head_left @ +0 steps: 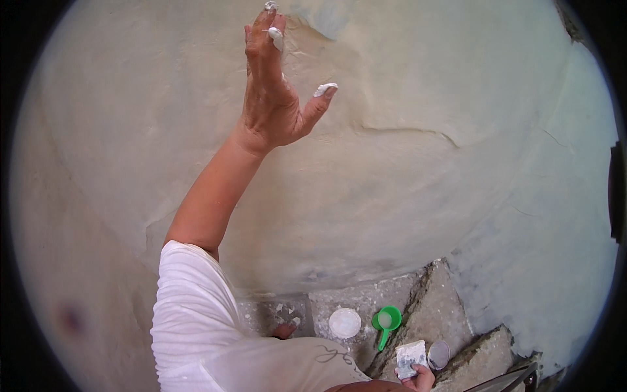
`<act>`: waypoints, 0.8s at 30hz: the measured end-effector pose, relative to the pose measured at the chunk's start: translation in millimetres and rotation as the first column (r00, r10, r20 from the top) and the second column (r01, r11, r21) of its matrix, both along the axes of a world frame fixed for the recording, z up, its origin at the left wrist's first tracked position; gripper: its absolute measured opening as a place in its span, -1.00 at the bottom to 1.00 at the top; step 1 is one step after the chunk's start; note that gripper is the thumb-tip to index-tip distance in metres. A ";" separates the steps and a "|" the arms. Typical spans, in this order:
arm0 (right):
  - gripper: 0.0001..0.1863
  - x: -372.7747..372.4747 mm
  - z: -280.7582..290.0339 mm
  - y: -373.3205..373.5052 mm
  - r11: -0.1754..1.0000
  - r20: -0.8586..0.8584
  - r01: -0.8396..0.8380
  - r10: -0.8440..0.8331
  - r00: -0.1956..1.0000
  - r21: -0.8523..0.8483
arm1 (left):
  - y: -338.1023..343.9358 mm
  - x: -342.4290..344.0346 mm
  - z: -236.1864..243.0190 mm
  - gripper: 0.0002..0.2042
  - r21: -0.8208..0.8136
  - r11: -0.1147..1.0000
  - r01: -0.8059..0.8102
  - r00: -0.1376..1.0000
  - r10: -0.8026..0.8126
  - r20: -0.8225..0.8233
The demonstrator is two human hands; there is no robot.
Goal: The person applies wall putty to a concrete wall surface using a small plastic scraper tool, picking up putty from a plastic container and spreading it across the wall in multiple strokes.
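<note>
My left hand is raised against a pale, smooth plastered wall, its fingers stretched up and the thumb spread out to the right. White paste coats its fingertips and thumb tip, and no tool is in it. A shallow curved ridge in the plaster runs to the right of this hand. Low at the right, my right hand grips a small flat square piece smeared with white and grey paste. What the square piece is made of I cannot tell.
Below the wall, a white round lid or tub and a green dipper stand on grey concrete. A greyish round disc lies beside the right hand. Rough, angular concrete steps rise at the right. A bare foot shows near my shirt.
</note>
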State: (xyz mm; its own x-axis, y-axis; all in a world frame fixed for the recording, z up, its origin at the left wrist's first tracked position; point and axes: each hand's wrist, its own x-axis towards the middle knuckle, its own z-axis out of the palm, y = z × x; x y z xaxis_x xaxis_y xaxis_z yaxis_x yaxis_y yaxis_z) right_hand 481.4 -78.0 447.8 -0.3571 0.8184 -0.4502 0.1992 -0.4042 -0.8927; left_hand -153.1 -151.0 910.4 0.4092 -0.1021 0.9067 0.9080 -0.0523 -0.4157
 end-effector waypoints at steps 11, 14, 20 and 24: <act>-0.59 -108.0 114.9 -24.3 0.783 -0.136 0.426 -0.533 0.835 -0.454 | -10.6 7.8 -5.7 -0.09 -0.111 0.946 -0.303 0.952 0.306 0.008; -0.59 -83.7 71.5 -6.3 0.846 -0.217 0.290 -0.418 0.882 -0.448 | -12.6 3.5 -5.9 -0.14 -0.118 0.956 -0.267 0.964 0.266 -0.030; -0.56 -47.9 19.2 11.6 0.838 -0.233 0.277 -0.421 0.877 -0.471 | -20.8 1.5 0.9 -0.08 -0.136 0.920 -0.367 0.929 0.369 -0.008; -0.55 -73.3 54.6 -5.8 0.834 -0.202 0.283 -0.416 0.887 -0.473 | -23.9 0.1 -1.1 -0.07 -0.147 0.924 -0.352 0.936 0.350 -0.038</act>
